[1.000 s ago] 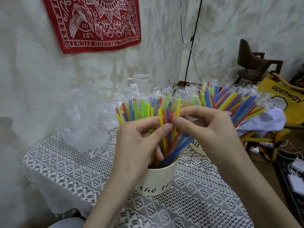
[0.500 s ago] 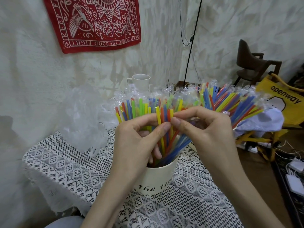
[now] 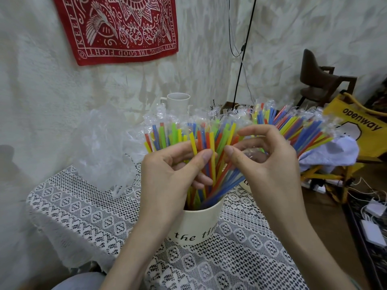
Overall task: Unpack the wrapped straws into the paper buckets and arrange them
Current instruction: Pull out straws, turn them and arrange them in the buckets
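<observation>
**Straws fanned in the bucket**

Thin, bright plastic straws in clear sleeves [image 3: 209, 155] stand in the cream paper bucket [image 3: 199, 225]. Left hand [image 3: 173, 176] and right hand [image 3: 266, 164] pinch their upper shafts. Light, springy, slippery; best gripped mid-shaft.

At the centre of the frame I saw the left hand [image 3: 167, 176] pinching wrapped straws [image 3: 207, 155] that stood in a cream paper bucket [image 3: 196, 225] on the lace-covered table [image 3: 88, 216]. The right hand [image 3: 270, 164], just beside it, had its fingers [image 3: 236, 152] curled among the straws too. Crumpled clear plastic [image 3: 104, 147] lay at centre left, a white mug [image 3: 178, 103] stood behind, and a red cloth [image 3: 119, 28] hung at upper left.
</observation>
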